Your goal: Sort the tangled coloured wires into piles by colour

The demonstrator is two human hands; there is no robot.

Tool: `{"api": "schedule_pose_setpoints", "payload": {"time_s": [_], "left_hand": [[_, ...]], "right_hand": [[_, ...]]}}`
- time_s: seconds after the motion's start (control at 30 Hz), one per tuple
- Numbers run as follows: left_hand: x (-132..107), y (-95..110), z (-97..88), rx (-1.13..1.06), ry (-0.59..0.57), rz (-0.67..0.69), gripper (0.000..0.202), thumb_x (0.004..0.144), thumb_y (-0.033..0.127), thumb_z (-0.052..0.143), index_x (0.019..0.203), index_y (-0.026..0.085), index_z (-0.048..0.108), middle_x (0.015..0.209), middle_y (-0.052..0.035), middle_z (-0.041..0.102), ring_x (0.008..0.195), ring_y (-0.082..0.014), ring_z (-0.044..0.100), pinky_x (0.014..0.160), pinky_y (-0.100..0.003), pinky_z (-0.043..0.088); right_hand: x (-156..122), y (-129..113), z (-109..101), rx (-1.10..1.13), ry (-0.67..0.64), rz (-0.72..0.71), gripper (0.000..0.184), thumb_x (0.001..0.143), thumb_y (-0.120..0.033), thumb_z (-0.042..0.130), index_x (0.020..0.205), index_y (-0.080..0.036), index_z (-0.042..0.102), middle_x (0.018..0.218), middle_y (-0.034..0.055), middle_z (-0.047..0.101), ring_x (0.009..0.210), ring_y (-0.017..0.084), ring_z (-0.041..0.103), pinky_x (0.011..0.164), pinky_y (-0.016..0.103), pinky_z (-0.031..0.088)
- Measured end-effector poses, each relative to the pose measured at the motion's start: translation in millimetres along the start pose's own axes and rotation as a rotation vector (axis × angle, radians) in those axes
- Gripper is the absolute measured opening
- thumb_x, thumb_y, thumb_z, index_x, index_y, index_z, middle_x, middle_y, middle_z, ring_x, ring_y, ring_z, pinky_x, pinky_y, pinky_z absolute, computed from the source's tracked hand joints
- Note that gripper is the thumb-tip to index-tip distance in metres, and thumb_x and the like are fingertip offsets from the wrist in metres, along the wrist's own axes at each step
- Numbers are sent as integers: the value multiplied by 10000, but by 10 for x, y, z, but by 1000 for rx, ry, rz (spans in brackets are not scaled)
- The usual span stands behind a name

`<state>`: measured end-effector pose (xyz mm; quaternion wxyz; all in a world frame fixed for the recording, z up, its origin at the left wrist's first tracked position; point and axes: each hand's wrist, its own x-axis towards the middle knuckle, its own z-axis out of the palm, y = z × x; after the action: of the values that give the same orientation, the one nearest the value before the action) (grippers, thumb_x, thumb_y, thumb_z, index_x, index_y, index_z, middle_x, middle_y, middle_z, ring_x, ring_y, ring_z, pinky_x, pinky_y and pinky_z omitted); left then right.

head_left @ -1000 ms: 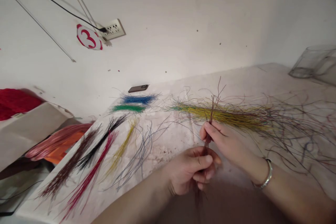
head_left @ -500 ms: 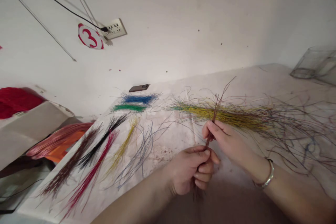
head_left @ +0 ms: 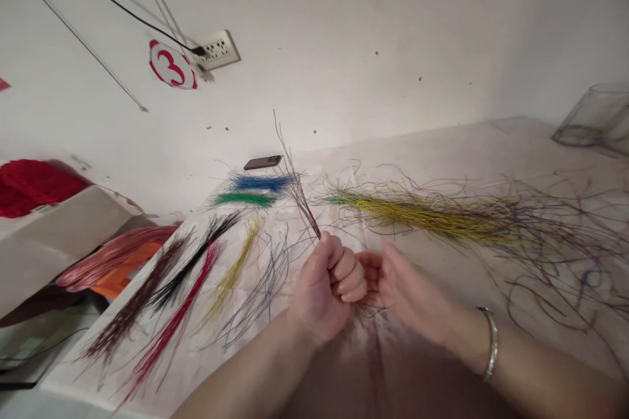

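Observation:
A thin bunch of brown wires (head_left: 305,204) stands up out of my left hand (head_left: 329,285), whose fingers are wrapped round it. The upper ends fan out in front of the blue wires (head_left: 263,183). Close by on the right, my right hand (head_left: 400,285) is cupped, its fingers apart and nothing visible in it; the lower end of the bunch shows faintly beneath the hands. Beyond the hands lies a long, mixed pile of mostly yellow wires (head_left: 422,215), tangled at its right end.
Sorted bundles lie on the left of the table: green (head_left: 246,200), dark brown (head_left: 140,298), black (head_left: 196,258), red (head_left: 179,314), yellow (head_left: 236,262) and grey-blue wires (head_left: 265,288). A phone (head_left: 263,162) lies near the wall. At the far right stands a clear container (head_left: 590,118).
My left hand has turned and moved up and left, tilting the brown wires leftward. My right hand has let go of them and dropped lower, its fingers opening.

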<state>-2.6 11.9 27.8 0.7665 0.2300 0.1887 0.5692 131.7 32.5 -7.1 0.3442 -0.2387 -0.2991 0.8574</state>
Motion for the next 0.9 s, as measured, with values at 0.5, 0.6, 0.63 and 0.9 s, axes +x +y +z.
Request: {"api": "schedule_pose_setpoints", "payload": {"time_s": [0.5,0.6,0.63,0.9], "left_hand": [[63,-39,31,16,225,211,458,937,423,474,595,177,294,528,74,148,450,-74,120,435,-220,140],[92,-14,14,-48,239,200,456,946,409,457,597,178,276,541,74,128,450,-76,120,435,-222,146],[98,-7,10,-65,240,197,454,945,408,459,599,179,277,545,74,126,449,-76,125,435,-220,152],[113,42,-40,-205,189,140,410,962,396,417,629,178,319,572,68,176,463,-73,213,464,-204,239]], "right_hand": [[-35,169,71,38,-67,314,605,926,-620,198,918,-138,564,766,60,607,636,136,603,541,252,474],[-41,133,82,-116,-41,424,641,914,-636,200,818,-121,568,685,58,592,531,107,569,410,188,393],[-46,116,85,-160,-31,445,631,912,-634,215,801,-122,568,661,50,585,494,94,546,380,176,363],[-106,9,84,-308,-55,299,310,846,-453,544,719,-173,503,513,-62,453,386,44,372,353,164,263]]}}
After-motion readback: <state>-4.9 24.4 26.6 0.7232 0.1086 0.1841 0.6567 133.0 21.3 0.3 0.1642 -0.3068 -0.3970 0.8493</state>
